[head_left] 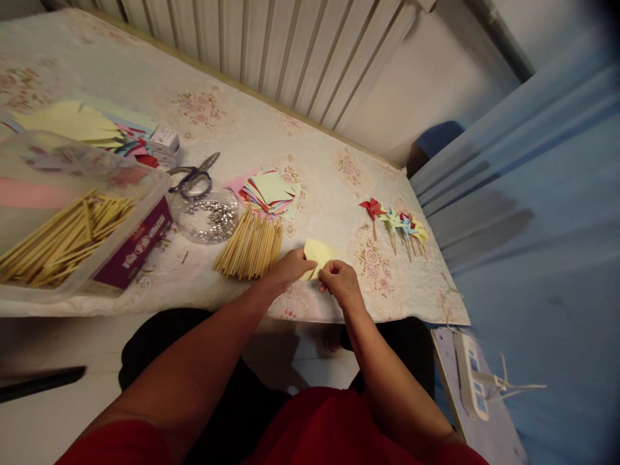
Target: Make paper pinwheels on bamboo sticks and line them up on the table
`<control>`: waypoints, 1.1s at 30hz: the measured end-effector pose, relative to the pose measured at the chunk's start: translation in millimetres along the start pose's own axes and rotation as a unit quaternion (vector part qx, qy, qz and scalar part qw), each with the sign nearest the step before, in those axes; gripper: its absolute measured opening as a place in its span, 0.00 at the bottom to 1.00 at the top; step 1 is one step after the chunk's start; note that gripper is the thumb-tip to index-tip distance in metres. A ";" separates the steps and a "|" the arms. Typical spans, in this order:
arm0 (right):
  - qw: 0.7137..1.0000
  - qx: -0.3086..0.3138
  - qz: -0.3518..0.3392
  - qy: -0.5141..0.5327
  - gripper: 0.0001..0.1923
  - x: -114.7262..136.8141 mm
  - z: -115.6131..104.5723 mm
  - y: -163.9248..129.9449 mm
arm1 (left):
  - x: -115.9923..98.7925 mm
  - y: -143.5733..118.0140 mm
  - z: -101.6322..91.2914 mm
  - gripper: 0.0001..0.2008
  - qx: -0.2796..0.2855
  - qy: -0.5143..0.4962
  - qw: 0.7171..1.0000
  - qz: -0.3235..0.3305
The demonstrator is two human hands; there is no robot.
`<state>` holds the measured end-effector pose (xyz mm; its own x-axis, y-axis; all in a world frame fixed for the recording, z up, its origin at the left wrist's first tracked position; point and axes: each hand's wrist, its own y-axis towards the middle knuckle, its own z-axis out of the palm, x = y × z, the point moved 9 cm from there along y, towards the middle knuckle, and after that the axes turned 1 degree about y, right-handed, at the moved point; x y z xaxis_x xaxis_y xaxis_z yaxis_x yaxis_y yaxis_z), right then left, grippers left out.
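Between my two hands is a piece of yellow paper (320, 250), with slits showing along its lower part. My left hand (292, 266) grips its left edge, thumb on top. The fingers of my right hand (340, 279) are pinched at the paper's lower right. Just left of my left hand lies a bundle of thin wooden sticks (252, 245). Beyond it rests a stack of coloured paper squares (268, 192). Several finished paper pinwheels (400, 223) on sticks lie to the right of my hands.
A round clear dish of metal pins (208, 218) and scissors (194, 177) lie left of the stack. Farther left stand a plastic bin with sticks (159, 184), a small white box (165, 143) and more coloured paper (72, 123). A power strip (471, 374) is at the right.
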<state>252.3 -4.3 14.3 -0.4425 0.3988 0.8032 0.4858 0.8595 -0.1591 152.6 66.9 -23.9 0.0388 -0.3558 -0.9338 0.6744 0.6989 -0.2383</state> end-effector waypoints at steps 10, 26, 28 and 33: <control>1.000 0.012 0.009 -0.022 0.04 -4.1 2.7 0.9 | 7.3 3.4 0.6 0.14 0.015 -0.003 1.000 -0.012; 1.000 0.023 0.003 0.011 0.06 -0.8 3.5 -1.0 | 7.4 4.9 -0.4 0.14 0.008 0.025 1.000 0.014; 0.999 0.010 -0.002 0.036 0.09 -1.0 -1.7 -0.9 | 6.5 4.7 -0.4 0.13 0.009 0.020 1.000 0.013; 0.984 -0.114 0.050 0.130 0.17 -21.3 -46.9 -0.1 | 0.4 4.6 0.6 0.14 0.028 -0.004 0.999 0.026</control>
<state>297.1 -27.9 24.2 -0.1903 0.3573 0.9144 0.6874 0.7135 -0.1357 156.2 69.6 -25.2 0.0803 -0.3245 -0.9425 0.7119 0.6804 -0.1736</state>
